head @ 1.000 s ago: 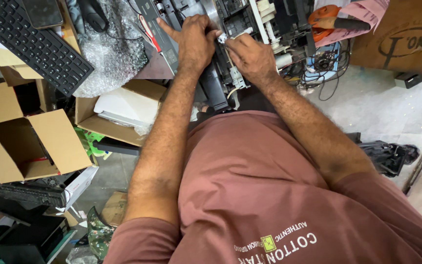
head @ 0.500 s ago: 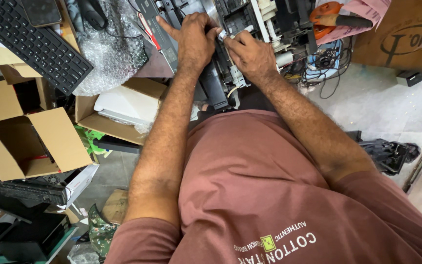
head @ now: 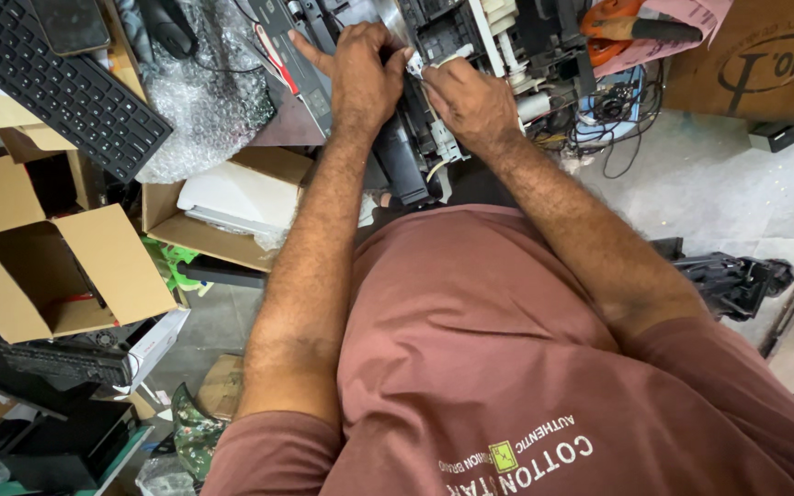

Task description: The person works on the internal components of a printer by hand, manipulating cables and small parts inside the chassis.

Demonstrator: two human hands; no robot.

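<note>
Hands working inside an opened printer (head: 434, 55): left hand (head: 360, 69) presses flat, steadying; right hand (head: 470, 101) pinches a small white part (head: 443, 61), mid-removal, needing careful pull.

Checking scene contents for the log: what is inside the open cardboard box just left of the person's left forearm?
The open cardboard box holds a white flat device, partly in clear wrapping. Anything beneath it is covered.

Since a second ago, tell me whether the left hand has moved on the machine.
No. The left hand stays pressed on the opened machine, same spot beside the bubble wrap.
</note>
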